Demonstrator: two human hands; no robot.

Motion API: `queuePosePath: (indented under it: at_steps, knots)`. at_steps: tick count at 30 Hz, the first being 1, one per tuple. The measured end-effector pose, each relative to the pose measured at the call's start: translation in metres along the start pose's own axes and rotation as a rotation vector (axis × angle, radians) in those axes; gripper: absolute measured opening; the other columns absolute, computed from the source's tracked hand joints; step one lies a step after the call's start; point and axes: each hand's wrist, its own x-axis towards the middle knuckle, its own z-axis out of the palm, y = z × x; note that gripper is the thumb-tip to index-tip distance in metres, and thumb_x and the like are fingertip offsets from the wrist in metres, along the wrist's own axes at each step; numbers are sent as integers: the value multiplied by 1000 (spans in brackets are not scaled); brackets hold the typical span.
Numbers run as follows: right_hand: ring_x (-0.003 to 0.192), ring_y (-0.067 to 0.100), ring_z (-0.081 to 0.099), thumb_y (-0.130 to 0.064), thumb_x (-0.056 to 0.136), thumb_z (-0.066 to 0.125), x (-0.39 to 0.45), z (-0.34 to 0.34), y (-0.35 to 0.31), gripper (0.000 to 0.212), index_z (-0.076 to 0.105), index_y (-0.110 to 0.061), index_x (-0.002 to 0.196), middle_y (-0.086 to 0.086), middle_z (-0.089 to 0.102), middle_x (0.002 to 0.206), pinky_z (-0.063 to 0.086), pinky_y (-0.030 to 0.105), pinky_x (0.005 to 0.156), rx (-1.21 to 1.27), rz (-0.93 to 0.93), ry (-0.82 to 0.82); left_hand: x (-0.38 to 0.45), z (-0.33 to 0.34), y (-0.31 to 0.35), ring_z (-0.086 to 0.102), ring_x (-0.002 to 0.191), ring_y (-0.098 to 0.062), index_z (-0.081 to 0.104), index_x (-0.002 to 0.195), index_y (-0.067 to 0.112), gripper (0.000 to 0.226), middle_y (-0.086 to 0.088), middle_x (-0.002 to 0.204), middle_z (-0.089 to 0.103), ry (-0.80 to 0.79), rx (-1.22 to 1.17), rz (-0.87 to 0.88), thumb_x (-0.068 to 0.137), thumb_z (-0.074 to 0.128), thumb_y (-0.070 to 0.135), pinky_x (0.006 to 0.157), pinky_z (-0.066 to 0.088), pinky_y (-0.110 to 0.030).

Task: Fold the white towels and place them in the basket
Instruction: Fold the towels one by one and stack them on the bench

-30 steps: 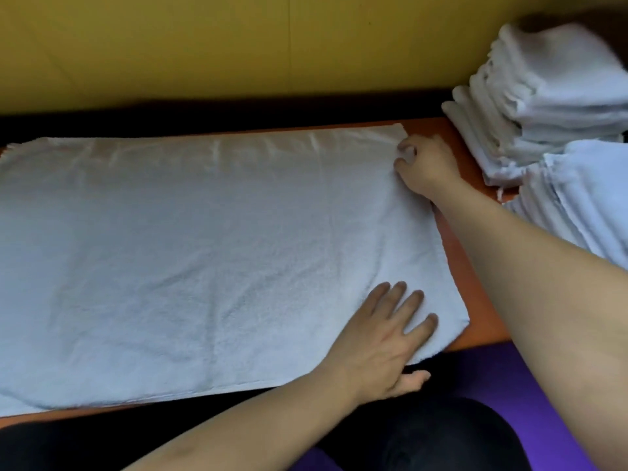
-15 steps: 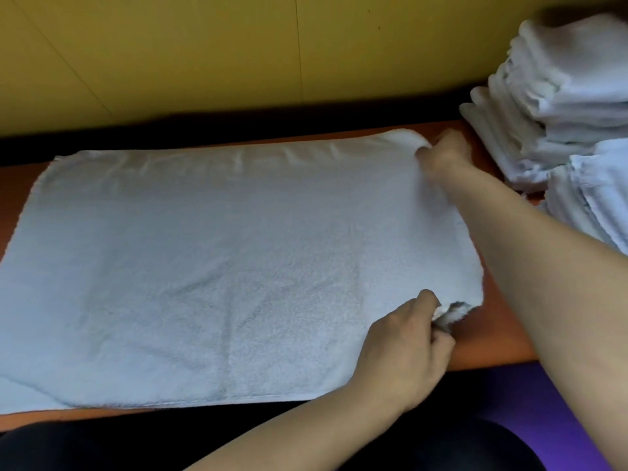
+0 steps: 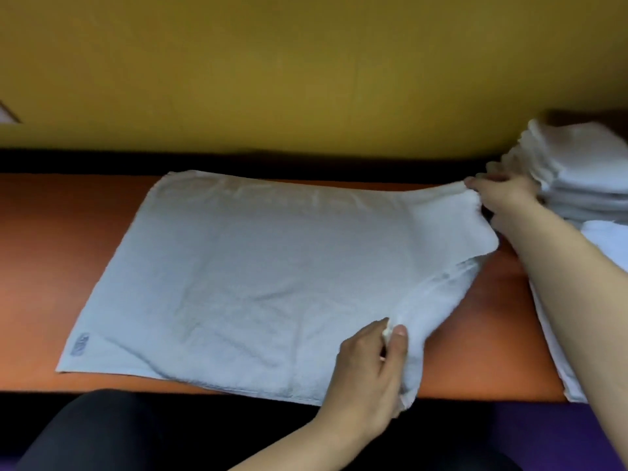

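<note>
A white towel (image 3: 244,266) lies spread on the orange table (image 3: 51,266). My left hand (image 3: 370,372) pinches its near right corner between thumb and fingers and has lifted it leftward over the towel. My right hand (image 3: 503,198) grips the far right corner, raised off the table, so the right edge curls up. A small grey label (image 3: 80,345) shows at the towel's near left corner. No basket is in view.
A stack of folded white towels (image 3: 577,171) stands at the far right, just behind my right hand. More white cloth (image 3: 564,351) lies under my right forearm. A yellow wall (image 3: 306,69) runs behind the table; my dark-clothed lap (image 3: 119,433) is below its front edge.
Both hands went from resting on the towel to pinching its right corners and lifting them. The near corner has travelled left over the towel. The view shifted, so the towel sits further right.
</note>
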Motion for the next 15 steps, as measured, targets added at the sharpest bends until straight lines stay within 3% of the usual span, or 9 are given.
queuePosePath:
  at_steps: [2, 3, 4, 6, 8, 11, 15]
  knots:
    - [56, 6, 66, -13, 91, 73, -15, 21, -12, 36, 63, -9, 126, 9, 65, 89, 54, 19, 56, -32, -42, 13, -9, -28, -7, 57, 59, -5, 54, 76, 23, 37, 11, 64, 58, 72, -33, -52, 105, 40, 40, 60, 46, -30]
    - [43, 4, 61, -10, 93, 69, -24, 33, -20, 28, 65, -8, 121, 11, 63, 81, 50, 17, 46, -56, -81, 13, -14, -42, -9, 63, 60, -7, 56, 79, 21, 36, 6, 66, 62, 85, -56, -81, 106, 41, 40, 62, 51, -33]
    - [44, 6, 63, -8, 93, 67, -34, 47, -28, 23, 67, -8, 116, 13, 63, 82, 52, 19, 47, -107, -141, 10, -20, -56, -11, 69, 61, -11, 59, 85, 17, 35, -1, 70, 67, 93, -82, -108, 106, 41, 40, 65, 55, -35]
    - [76, 21, 72, -11, 92, 65, -50, 71, -39, 16, 72, -13, 106, 12, 66, 93, 60, 30, 70, -348, -300, 36, -31, -81, -15, 72, 62, -15, 60, 94, 14, 34, -7, 73, 72, 120, -116, -139, 106, 41, 38, 69, 58, -35]
    - [86, 28, 64, -13, 95, 59, -66, 97, -50, 17, 72, -15, 106, 9, 65, 95, 57, 38, 83, -482, -395, 25, -41, -106, -17, 72, 63, -19, 58, 99, 14, 28, -6, 73, 74, 144, -153, -158, 107, 41, 35, 70, 59, -33]
    - [90, 29, 64, -10, 99, 51, -93, 144, -67, 25, 70, -11, 115, 14, 67, 109, 53, 34, 81, -533, -478, -47, -53, -141, -23, 72, 63, -18, 59, 100, 21, 21, -3, 74, 76, 190, -168, -188, 106, 43, 32, 71, 59, -31]
    - [108, 29, 66, -8, 100, 46, -128, 214, -90, 32, 71, -12, 120, 12, 67, 121, 53, 33, 88, -481, -480, -141, -64, -190, -35, 70, 60, -15, 60, 83, 18, 32, 1, 70, 75, 279, -94, -219, 105, 44, 35, 65, 57, -27]
